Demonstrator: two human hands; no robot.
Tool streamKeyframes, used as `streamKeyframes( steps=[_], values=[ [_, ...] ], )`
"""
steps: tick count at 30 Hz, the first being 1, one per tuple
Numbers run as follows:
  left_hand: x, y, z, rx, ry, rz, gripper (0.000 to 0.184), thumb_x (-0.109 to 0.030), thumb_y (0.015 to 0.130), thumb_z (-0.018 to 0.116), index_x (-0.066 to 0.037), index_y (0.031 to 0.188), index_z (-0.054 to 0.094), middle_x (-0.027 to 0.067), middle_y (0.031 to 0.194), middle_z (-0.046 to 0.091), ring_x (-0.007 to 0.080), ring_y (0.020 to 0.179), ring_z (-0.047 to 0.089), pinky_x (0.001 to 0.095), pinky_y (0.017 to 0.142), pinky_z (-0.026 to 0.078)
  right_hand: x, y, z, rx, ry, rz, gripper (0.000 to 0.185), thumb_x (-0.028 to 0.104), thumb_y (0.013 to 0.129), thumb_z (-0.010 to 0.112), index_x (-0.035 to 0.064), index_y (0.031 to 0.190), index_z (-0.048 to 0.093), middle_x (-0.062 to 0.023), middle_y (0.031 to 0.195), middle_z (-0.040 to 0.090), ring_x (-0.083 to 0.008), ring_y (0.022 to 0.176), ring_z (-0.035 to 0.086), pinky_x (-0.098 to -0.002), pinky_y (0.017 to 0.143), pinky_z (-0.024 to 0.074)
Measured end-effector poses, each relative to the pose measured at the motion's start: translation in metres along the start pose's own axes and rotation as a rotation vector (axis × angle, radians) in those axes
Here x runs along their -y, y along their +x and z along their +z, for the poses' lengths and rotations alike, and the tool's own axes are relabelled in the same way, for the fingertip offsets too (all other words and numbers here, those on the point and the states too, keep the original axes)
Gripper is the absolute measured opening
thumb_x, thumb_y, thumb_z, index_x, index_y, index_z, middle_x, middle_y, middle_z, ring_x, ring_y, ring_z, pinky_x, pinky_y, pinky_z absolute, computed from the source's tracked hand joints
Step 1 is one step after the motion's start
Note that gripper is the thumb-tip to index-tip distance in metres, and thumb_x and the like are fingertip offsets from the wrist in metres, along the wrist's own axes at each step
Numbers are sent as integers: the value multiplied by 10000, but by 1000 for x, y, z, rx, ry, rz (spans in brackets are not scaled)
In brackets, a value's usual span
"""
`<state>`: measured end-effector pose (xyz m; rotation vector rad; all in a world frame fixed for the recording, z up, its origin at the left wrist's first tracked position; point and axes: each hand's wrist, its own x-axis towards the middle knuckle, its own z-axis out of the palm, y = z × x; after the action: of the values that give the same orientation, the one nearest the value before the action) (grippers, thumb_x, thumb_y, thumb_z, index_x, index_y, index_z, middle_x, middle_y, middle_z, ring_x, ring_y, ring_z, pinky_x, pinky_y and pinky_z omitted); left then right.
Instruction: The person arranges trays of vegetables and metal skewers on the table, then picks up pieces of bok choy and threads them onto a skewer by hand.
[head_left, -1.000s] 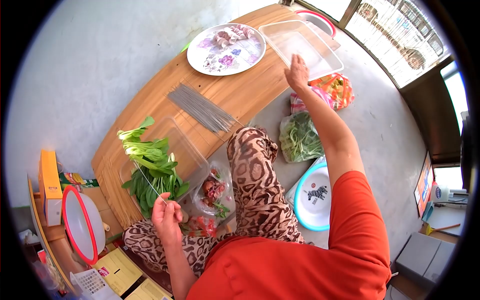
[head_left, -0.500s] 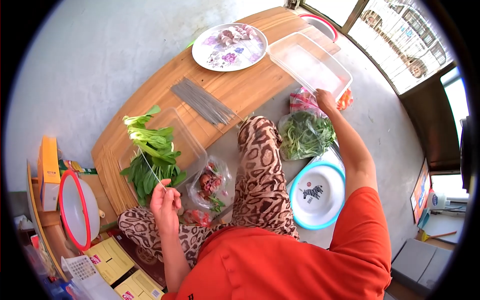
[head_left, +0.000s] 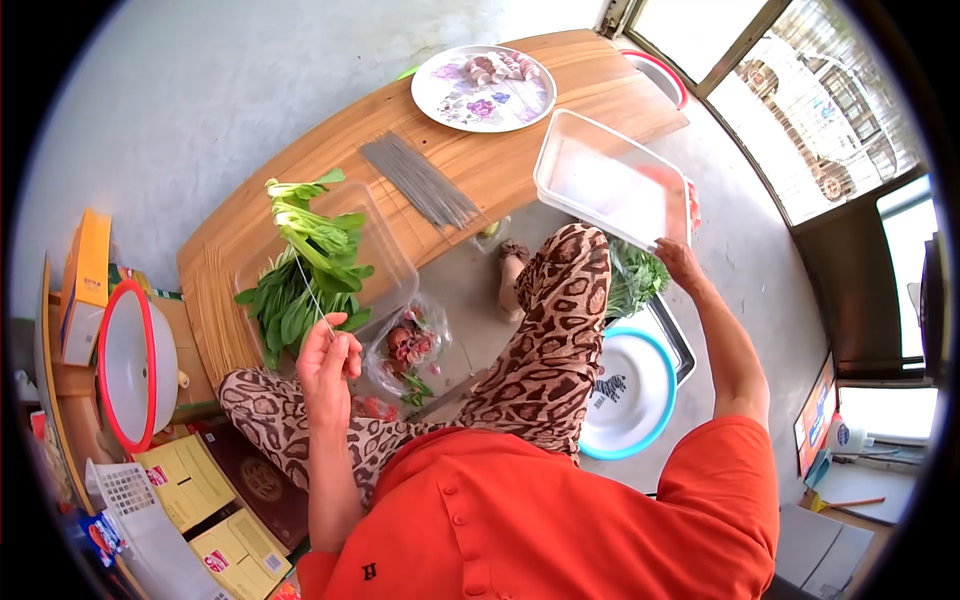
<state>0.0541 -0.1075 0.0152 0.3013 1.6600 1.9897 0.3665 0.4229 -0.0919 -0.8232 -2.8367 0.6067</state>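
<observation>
Left hand [head_left: 326, 366]: we're pinching skewer [head_left: 315, 297], likely stiff; right hand [head_left: 682, 265]: gripping clear tub [head_left: 612, 195] by rim, probably light.

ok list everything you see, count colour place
wooden table: 1, brown, centre
floral plate: 1, white, table's far end
meat pieces: several, pink, plate
metal skewers: bundle, grey, mid-table
wooden skewers: bundle, tan, table's left
plastic tubs: 2, clear, left and right
leafy greens: heap, green, left tub
held skewer: 1, silvery, at leafy greens
produce bag: 1, clear, by left tub
zebra basin: 1, white-blue, centre right
bunched greens: 1, green, beyond zebra basin
red-rimmed basins: 2, white, left, top right
cartons: 2, yellow, lower left
upright box: 1, orange, left
basket: 1, white, lower left
shirt: 1, red, bottom
trousers: 1, leopard-print, centre
left hand: 1, bare, on held skewer
right hand: 1, bare, on right tub
</observation>
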Motion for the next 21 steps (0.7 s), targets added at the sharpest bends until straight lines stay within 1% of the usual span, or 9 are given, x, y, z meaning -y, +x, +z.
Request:
streamKeyframes(
  steps=[4, 6, 7, 9, 10, 12, 17, 19, 21],
  values=[
    [0, -2, -5, -6, -18, 6, 256, -102, 934, 550, -18, 1176, 544, 14, 796, 584, 56, 605, 481, 196, 543, 379, 28, -8, -2, 19, 47, -41, 211, 142, 874, 574, 15, 1038, 615, -212, 883, 614, -398, 865, 598, -438, 752, 467],
    [3, -2, -8, 5, -28, 6, 256, -99, 934, 550, -19, 1177, 546, 13, 794, 588, 54, 603, 481, 195, 546, 380, 48, -9, -17, 143, 85, 20, 186, 147, 874, 578, 2, 986, 611, -214, 833, 600, -400, 829, 592, -427, 719, 465],
    [2, -2, -6, 4, -27, 7, 256, -99, 934, 550, -19, 1177, 546, 13, 794, 588, 54, 603, 481, 195, 546, 380, 49, -7, -18, 142, 87, 18, 186, 147, 874, 578, 2, 986, 611, -214, 833, 600, -400, 829, 592, -427, 719, 465],
    [1, -1, -5, -11, -8, 3, 254, -95, 934, 548, -15, 1175, 546, 11, 787, 586, 55, 600, 481, 194, 545, 380, 51, 3, -23, 188, 92, -75, 175, 152, 875, 580, -11, 933, 600, -217, 799, 588, -406, 799, 582, -427, 690, 462],
    [1, -1, -5, -15, -10, 5, 254, -95, 934, 548, -15, 1175, 546, 11, 787, 586, 55, 600, 481, 194, 545, 380, 53, 9, -24, 189, 91, -79, 175, 152, 875, 580, -11, 933, 600, -217, 799, 588, -406, 799, 582, -427, 690, 462],
    [0, -1, -7, -10, -38, 8, 254, -95, 933, 551, -12, 1173, 547, 14, 786, 586, 56, 598, 482, 192, 544, 382, 61, 26, -21, 200, 40, -238, 173, 157, 875, 581, -14, 897, 590, -218, 783, 586, -411, 795, 577, -440, 682, 460],
    [0, -6, -16, 4, -51, 29, 259, -101, 935, 553, -5, 1176, 542, 17, 785, 588, 55, 591, 484, 190, 540, 384, 82, 67, -13, 228, 8, -325, 169, 154, 858, 586, -5, 914, 599, -215, 818, 606, -408, 822, 584, -452, 706, 464],
    [-3, -7, -18, -6, 0, 22, 278, -110, 938, 547, -24, 1202, 523, 7, 802, 572, 55, 612, 467, 186, 547, 369, 88, 88, -7, 268, -41, -407, 200, 130, 855, 599, -36, 966, 607, -205, 861, 629, -385, 823, 599, -412, 731, 479],
    [0, -6, -20, -17, 1, 24, 276, -110, 938, 547, -24, 1200, 525, 7, 803, 571, 55, 614, 465, 186, 549, 368, 95, 104, 5, 263, -28, -447, 198, 157, 865, 583, -18, 957, 596, -196, 860, 619, -386, 835, 588, -427, 735, 469]
  ],
)
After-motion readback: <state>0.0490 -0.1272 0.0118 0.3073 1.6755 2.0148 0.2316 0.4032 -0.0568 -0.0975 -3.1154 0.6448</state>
